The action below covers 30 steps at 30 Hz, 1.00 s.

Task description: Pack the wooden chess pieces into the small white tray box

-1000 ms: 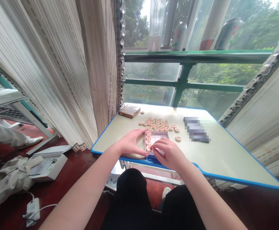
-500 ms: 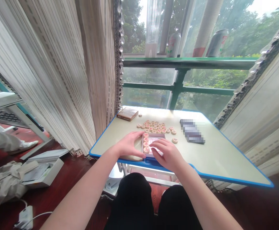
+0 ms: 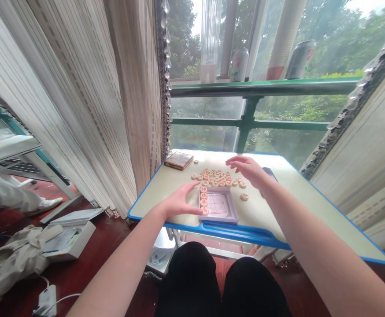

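Striped curtains (image 3: pixel 73 97) border your work area on the left. On the dark red floor (image 3: pixel 113 233) below, note a grey cloth item (image 3: pixel 17 255), a white power strip (image 3: pixel 48 299), another person's white shoe (image 3: pixel 49 204) and a white box (image 3: pixel 75 246). Your pale, blue-edged table (image 3: pixel 318 220) stands at the window. Near its far left corner lies a flat brown box (image 3: pixel 178 160), with one round piece (image 3: pixel 196 161) just beside it.

Your left hand (image 3: pixel 181 202) grasps the left end of a shallow box (image 3: pixel 235 209) at the table's near edge: thumb at the near corner, fingers at the far corner. Inside, four red-marked pieces (image 3: pixel 204 200) form a column along the left wall; to their right, a printed grid (image 3: pixel 217 204) shows. Loose pieces (image 3: pixel 215 177) lie clustered just beyond the box. A separate piece (image 3: pixel 244 197) rests to its right.

Your right hand (image 3: pixel 247 169) is released, fingers loosely bent, beside the cluster's far right end; contact with the table cannot be determined. Its forearm partly covers a dark flat object (image 3: pixel 269 172). Another curtain (image 3: pixel 374 176) borders the right side.
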{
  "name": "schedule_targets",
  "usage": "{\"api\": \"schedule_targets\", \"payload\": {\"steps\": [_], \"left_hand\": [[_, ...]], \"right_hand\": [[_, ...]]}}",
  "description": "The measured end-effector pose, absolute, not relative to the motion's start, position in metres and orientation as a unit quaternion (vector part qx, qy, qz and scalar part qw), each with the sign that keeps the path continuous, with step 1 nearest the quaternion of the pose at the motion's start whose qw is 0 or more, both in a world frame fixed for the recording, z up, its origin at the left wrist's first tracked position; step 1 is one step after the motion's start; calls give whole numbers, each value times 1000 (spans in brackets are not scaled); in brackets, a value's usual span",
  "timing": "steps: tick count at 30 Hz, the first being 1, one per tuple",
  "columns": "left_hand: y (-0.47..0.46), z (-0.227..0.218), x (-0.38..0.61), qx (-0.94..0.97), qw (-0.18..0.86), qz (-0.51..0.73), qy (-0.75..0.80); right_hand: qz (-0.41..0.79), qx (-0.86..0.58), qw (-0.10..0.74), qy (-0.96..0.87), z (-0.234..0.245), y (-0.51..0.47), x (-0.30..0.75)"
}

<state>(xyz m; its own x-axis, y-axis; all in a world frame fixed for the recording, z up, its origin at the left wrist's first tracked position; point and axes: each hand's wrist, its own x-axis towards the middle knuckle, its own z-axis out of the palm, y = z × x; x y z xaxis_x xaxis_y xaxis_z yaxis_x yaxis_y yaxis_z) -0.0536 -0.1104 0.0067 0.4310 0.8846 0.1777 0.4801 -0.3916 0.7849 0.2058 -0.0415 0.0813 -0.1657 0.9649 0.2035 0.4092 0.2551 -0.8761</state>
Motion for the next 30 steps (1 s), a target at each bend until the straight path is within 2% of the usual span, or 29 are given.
{"api": "schedule_targets", "payload": {"steps": [4, 8, 13, 18, 20, 25, 30], "left_hand": [[-102, 11, -48, 726, 323, 380, 473], [-74, 32, -38, 711, 262, 428, 492], [-18, 51, -19, 781, 169, 347, 491], [13, 30, -6, 780, 67, 314, 537], [16, 18, -6, 815, 29, 278, 508], [16, 4, -10, 822, 62, 243, 511], [18, 3, -11, 810, 121, 223, 528]], "right_hand": [[187, -519, 437, -710, 56, -21, 205], [99, -463, 338, -813, 28, -17, 206], [87, -449, 290, -840, 20, -16, 208], [35, -489, 280, -825, 22, -14, 210], [20, -525, 270, -806, 23, -15, 210], [30, -565, 260, -783, 25, -16, 208], [36, -585, 290, -756, 28, -15, 212]]}}
